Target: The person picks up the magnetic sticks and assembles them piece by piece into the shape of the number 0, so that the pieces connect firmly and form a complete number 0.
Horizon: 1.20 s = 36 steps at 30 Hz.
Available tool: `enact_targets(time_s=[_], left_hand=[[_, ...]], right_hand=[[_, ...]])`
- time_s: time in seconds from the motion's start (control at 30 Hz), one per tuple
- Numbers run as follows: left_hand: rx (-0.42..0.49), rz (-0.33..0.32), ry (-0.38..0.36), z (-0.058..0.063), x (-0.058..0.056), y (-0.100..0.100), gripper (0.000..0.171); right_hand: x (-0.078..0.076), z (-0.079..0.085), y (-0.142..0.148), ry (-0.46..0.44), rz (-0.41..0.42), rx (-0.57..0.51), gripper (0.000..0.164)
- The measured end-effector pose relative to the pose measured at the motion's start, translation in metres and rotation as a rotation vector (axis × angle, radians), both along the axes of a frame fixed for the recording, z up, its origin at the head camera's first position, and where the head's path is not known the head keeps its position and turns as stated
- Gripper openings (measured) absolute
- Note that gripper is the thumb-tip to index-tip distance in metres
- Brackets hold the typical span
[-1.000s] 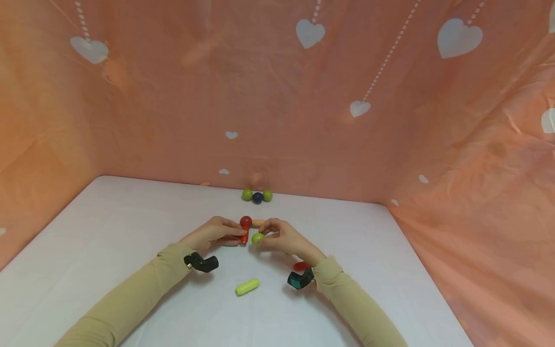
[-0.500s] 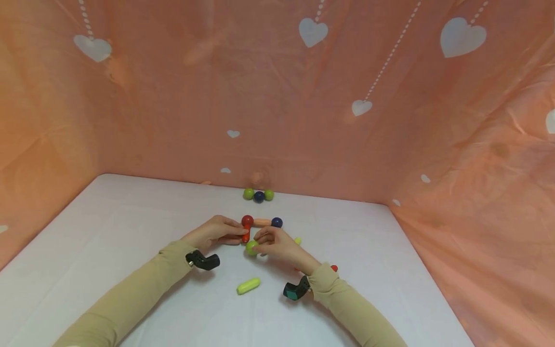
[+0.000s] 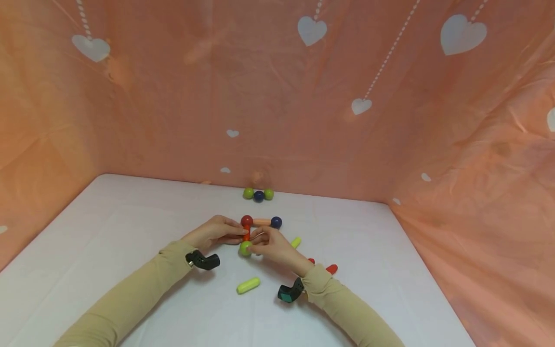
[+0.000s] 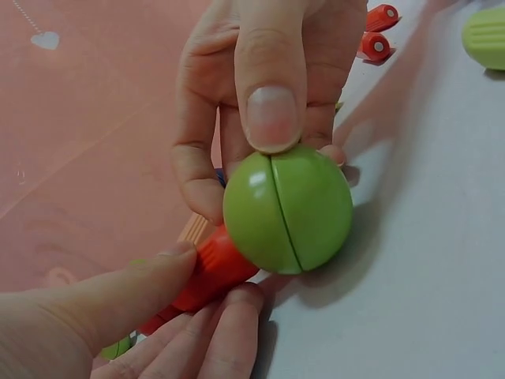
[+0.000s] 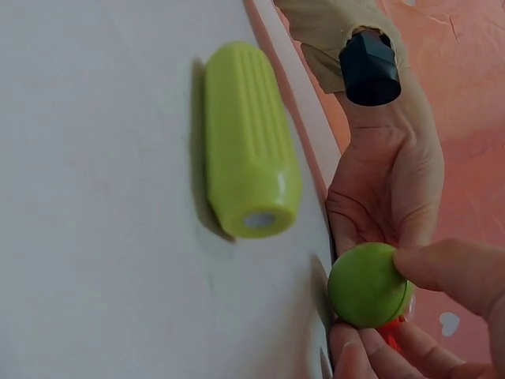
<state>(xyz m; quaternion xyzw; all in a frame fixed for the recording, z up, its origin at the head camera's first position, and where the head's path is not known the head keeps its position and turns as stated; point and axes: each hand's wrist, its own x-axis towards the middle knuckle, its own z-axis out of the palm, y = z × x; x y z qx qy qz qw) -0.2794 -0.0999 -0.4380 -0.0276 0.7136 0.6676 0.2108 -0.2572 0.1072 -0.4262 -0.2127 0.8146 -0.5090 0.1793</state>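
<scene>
My left hand (image 3: 217,231) pinches a red rod (image 4: 213,268) between thumb and fingers. At the rod's far end sits a red ball (image 3: 246,220). An orange rod (image 3: 262,222) runs right from that ball to a dark blue ball (image 3: 276,221). My right hand (image 3: 274,246) holds a green ball (image 4: 288,213), thumb on top, against the near end of the red rod. In the left wrist view the ball and rod appear to touch. A seam runs round the green ball. The right wrist view shows the ball hiding most of the red rod.
Two green balls and a dark blue ball (image 3: 258,196) stand in a row at the table's back edge. A yellow-green rod (image 3: 248,285) lies in front of my hands, another (image 3: 296,242) beyond my right hand. Red rods (image 3: 331,269) lie behind my right wrist, partly hidden.
My right hand has carried the green ball left and toward me, from beside the red rod to its near end. My left hand keeps its grip on the rod, almost still.
</scene>
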Motion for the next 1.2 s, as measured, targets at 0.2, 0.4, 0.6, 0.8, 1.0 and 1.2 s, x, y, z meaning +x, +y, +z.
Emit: enact_targets(time_s=[0.2, 0.4, 0.6, 0.8, 1.0, 1.2], left_hand=[[-0.003, -0.011, 0.006, 0.0, -0.001, 0.0, 0.03], [0.01, -0.007, 0.002, -0.001, 0.001, 0.001, 0.028], [0.003, 0.017, 0.004, 0.0, 0.001, 0.001, 0.028], [0.02, 0.033, -0.006, 0.002, 0.003, 0.001, 0.03], [0.042, 0.017, -0.003, 0.002, 0.003, 0.0, 0.033], [0.008, 0.057, -0.026, 0.002, 0.001, 0.002, 0.037]], right_hand=[[0.001, 0.0, -0.001, 0.022, -0.003, -0.005, 0.03], [0.003, 0.0, -0.001, 0.029, 0.011, 0.008, 0.027], [0.002, 0.002, 0.0, 0.046, 0.028, -0.007, 0.026], [-0.003, 0.009, 0.006, 0.05, 0.023, 0.018, 0.025], [-0.017, 0.026, 0.019, 0.126, 0.015, -0.023, 0.032], [-0.033, 0.048, 0.033, 0.319, 0.009, 0.033, 0.033]])
